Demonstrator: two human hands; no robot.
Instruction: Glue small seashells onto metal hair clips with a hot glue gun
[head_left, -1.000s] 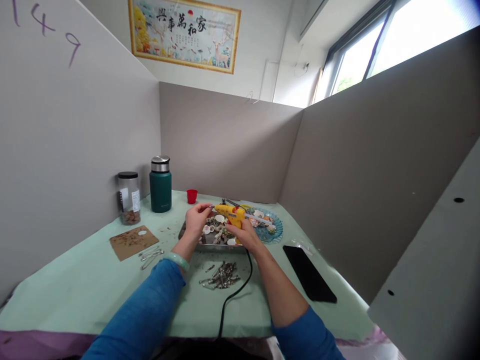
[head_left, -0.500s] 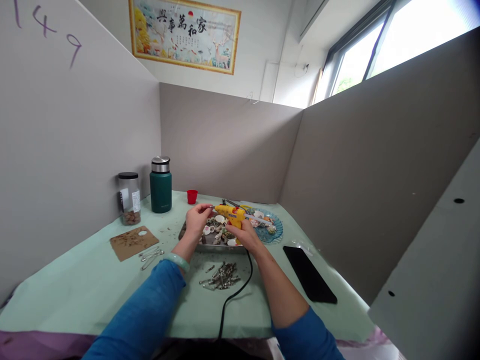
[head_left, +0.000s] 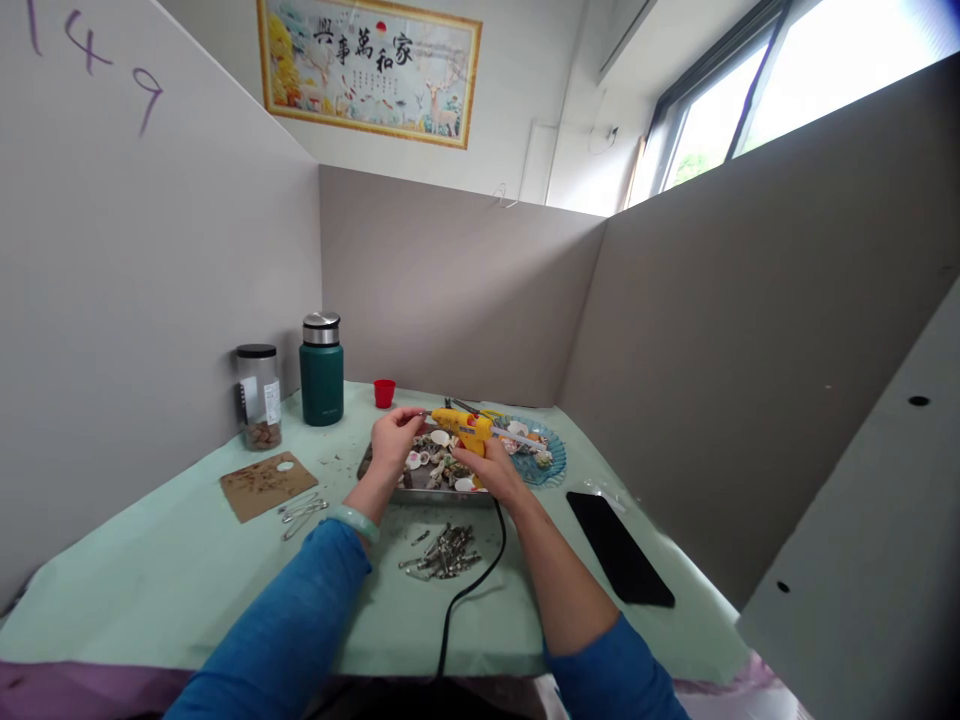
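Observation:
My right hand (head_left: 495, 469) is wrapped round the handle of a yellow hot glue gun (head_left: 463, 427), whose nozzle points left. A whitish glue stick (head_left: 517, 437) juts from its back end. Close to the nozzle tip, my left hand (head_left: 395, 438) is closed in a pinch; what sits between the fingertips is too small to make out. Below both hands lies a metal tray (head_left: 435, 496) with shells (head_left: 440, 438) and small rough pieces in it. A pile of small metal clips or pin backs (head_left: 448, 553) is on the table in front of the tray.
A blue scalloped plate (head_left: 556, 462) with shells stands right of the tray, and a black phone (head_left: 621, 548) lies nearer. The gun's black cord (head_left: 452, 610) runs to the front edge. Leftward are safety pins (head_left: 302, 510), cardboard (head_left: 259, 487), a jar (head_left: 259, 400), a green bottle (head_left: 322, 385) and a red cup (head_left: 384, 393).
The glue gun has shifted very slightly to the right, away from the left fingertips. Both hands otherwise keep their places.

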